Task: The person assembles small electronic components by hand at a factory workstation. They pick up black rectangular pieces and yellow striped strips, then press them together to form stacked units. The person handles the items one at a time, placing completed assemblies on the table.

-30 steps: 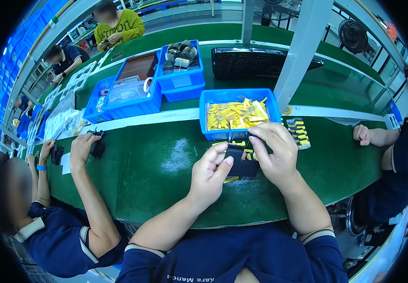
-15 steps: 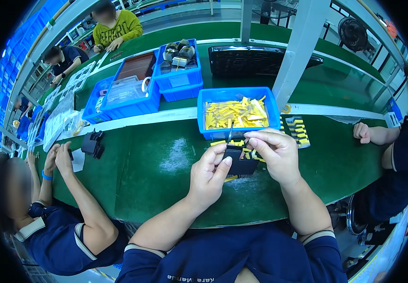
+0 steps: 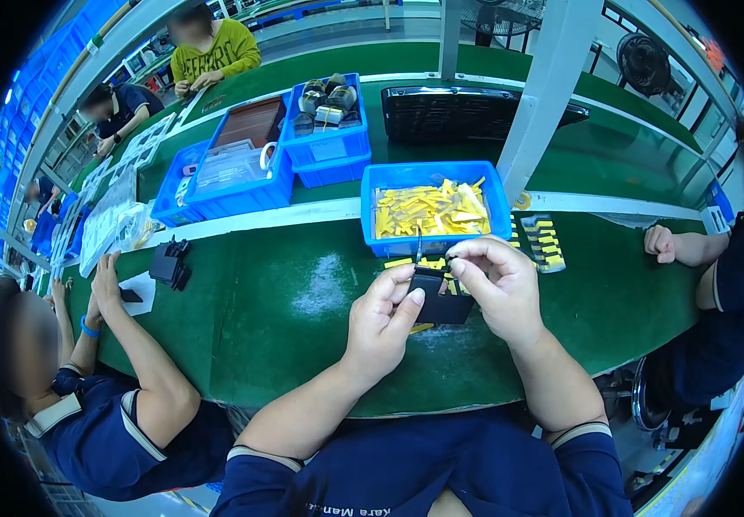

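My left hand (image 3: 382,317) grips a flat black rectangular piece (image 3: 443,308) by its left side, thumb on top. A thin dark pointed strip (image 3: 419,245) stands up beside its fingertips; I cannot tell whether it is a tool. At the piece's upper right, my right hand (image 3: 503,283) pinches finger and thumb around something small and dark, mostly hidden. Small yellow strips (image 3: 399,263) lie on the green table under and beyond the piece. Just past my hands sits a blue bin (image 3: 372,200) heaped with yellow strips (image 3: 432,207).
A sheet with yellow strips (image 3: 547,246) lies right of the bin. Stacked black pieces (image 3: 170,264) are at left, near a co-worker's hands (image 3: 107,289). Another person's fist (image 3: 660,244) rests at right. Farther back stand blue bins (image 3: 326,146) and a white post (image 3: 544,103).
My right hand has shifted slightly, its fingers more curled at the black piece's corner. The piece is tilted a little differently. At left, the co-worker's hands have moved off a dark piece on white paper.
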`<state>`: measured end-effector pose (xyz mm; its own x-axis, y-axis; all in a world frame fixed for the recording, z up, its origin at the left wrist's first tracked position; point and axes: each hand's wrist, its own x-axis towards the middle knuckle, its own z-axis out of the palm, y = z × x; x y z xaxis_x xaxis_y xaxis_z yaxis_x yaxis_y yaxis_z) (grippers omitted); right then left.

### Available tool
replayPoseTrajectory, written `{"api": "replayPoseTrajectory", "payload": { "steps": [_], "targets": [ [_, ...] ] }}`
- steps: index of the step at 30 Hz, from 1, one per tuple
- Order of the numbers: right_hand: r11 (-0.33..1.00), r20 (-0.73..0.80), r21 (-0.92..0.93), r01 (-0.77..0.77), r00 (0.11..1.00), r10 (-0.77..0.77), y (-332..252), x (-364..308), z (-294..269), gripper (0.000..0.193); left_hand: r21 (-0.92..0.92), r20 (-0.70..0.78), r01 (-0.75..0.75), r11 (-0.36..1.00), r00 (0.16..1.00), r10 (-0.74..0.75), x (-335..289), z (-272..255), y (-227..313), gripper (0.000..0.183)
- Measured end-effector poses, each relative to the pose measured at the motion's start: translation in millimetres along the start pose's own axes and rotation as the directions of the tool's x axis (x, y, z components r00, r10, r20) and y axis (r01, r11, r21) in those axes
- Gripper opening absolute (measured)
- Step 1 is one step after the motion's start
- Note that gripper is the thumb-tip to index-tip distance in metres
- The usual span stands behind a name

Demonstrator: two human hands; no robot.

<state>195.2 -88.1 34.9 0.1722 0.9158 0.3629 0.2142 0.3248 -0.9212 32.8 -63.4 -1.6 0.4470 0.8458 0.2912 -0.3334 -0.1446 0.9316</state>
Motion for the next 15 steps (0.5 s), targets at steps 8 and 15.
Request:
{"api": "replayPoseTrajectory", "payload": {
  "steps": [8,15],
  "targets": [
    [0.95,0.147,0.279,-0.139,0.984,0.101,3,2,-7,0.007,-0.124,0.065,0.059,0.991,0.997,-0.051,0,-1,0,0.027],
    [0.804,0.314,0.52,-0.288,0.94,0.134,-3,5,-14,0.011,-0.356,0.221,0.22,0.908,0.964,-0.147,7,-5,13,0.026]
  ]
}}
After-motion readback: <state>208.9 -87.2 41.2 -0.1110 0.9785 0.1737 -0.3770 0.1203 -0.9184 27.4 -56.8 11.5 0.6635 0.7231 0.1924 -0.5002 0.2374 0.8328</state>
